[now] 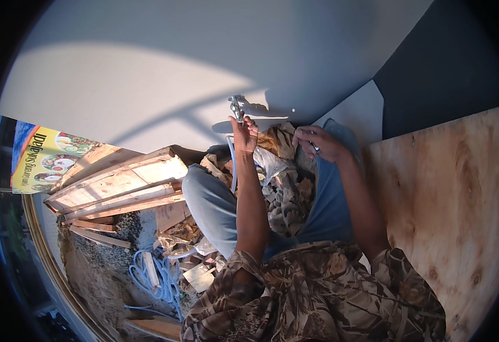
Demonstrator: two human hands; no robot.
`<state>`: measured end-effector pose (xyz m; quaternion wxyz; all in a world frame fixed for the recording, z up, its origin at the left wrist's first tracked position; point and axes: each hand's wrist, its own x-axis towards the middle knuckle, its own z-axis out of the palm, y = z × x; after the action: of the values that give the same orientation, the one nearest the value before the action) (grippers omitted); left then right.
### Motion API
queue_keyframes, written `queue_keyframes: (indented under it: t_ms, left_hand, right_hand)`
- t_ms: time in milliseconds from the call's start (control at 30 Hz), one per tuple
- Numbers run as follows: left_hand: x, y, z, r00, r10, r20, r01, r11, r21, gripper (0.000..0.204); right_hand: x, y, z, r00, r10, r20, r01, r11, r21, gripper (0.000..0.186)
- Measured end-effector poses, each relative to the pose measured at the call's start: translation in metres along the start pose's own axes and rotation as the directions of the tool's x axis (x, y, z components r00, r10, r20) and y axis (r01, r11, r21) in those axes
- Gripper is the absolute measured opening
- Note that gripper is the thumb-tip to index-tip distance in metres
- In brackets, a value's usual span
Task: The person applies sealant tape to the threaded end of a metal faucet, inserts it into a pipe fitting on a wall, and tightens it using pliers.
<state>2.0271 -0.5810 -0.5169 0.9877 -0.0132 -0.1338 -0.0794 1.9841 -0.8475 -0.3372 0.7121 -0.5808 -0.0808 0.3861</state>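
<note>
Metal fitting (pixel 236 107): twelve o'clock, near the pale wall (pixel 147 85). Left hand (pixel 245 138) has its lower end in grip; right hand (pixel 323 145), two o'clock, apparently clutches a small shiny piece (pixel 317 149). Fitting best kept square.

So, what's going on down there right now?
A person's left hand grips a silver metal tap-like fitting in front of the smooth pale wall. The right hand is curled beside the right knee in faded blue jeans, with a small shiny piece at its fingers; whether it is held, I cannot tell. A tangled light-blue hose lies off to the left, and a brown plywood sheet is on the right.
</note>
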Motion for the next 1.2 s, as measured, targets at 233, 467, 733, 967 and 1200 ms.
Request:
queue_keyframes:
  t_ms: [233,467,733,967,1200]
  left_hand:
    - [-0.004,0.01,-0.005,0.995,-0.021,-0.094,0.016,0.998,-0.053,0.035]
    - [0.011,-0.04,0.046,0.87,0.143,-0.472,-0.155,0.988,0.015,0.036]
    - [0.015,-0.049,0.045,0.86,0.085,-0.503,-0.044,0.995,0.093,0.026]
    - [-0.014,0.034,-0.012,0.992,-0.058,-0.109,0.065,0.996,0.055,0.027]
    - [0.004,-0.02,0.021,0.805,0.153,-0.573,-0.097,0.987,0.128,0.027]
  right_hand:
    - [0.004,0.003,0.0,1.0,0.006,-0.017,-0.006,1.0,-0.008,0.03]
    - [-0.013,0.008,-0.019,0.995,0.051,-0.084,-0.048,0.998,0.028,0.031]
    - [-0.014,0.013,-0.021,0.997,0.007,-0.08,-0.006,1.0,0.013,0.029]
    - [0.005,-0.001,0.011,1.0,0.007,0.016,-0.007,1.0,0.008,0.027]
    - [-0.009,0.007,-0.01,0.998,-0.001,-0.07,0.002,1.0,0.028,0.031]
